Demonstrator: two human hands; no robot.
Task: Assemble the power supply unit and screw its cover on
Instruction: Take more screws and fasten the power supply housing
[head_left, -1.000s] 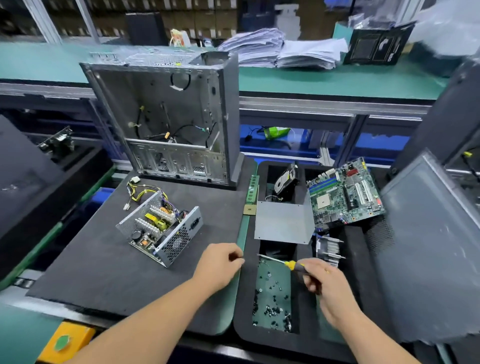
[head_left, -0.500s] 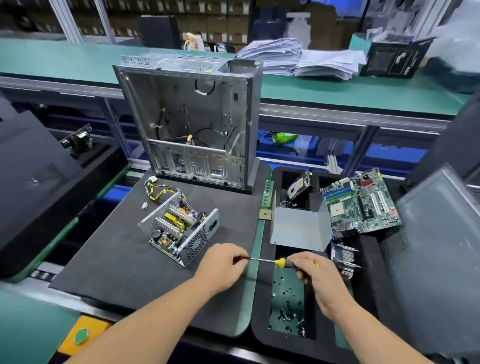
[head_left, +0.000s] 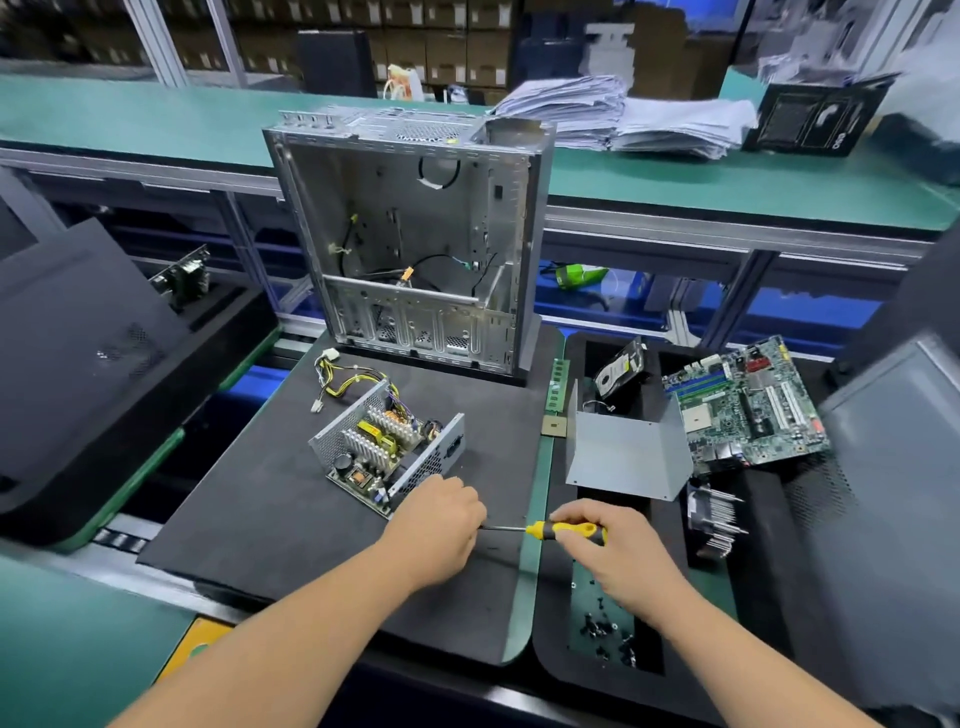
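The open power supply unit (head_left: 387, 449) lies on the black foam mat (head_left: 270, 499), its circuit board and heatsinks bare and its yellow cables trailing to the far left. Its grey bent metal cover (head_left: 623, 457) rests on the parts tray to the right. My right hand (head_left: 618, 556) grips the yellow handle of a screwdriver (head_left: 566, 531) held level, pointing left. My left hand (head_left: 434, 530) is curled at the shaft's tip, just in front of the unit's near corner; its fingertips are hidden. Small black screws (head_left: 602, 629) lie in a tray pocket under my right wrist.
An empty computer case (head_left: 415, 234) stands upright behind the unit. The black tray on the right holds a motherboard (head_left: 743, 410), a hard drive (head_left: 621, 366) and a finned heatsink (head_left: 714, 519). A memory stick (head_left: 557, 382) lies between mat and tray. A grey side panel (head_left: 893, 493) leans at far right.
Both hands and the screwdriver have moved left, off the screw pocket and toward the power supply unit. The screwdriver's tip, at first just clear of my left hand, now sits in its curled fingers.
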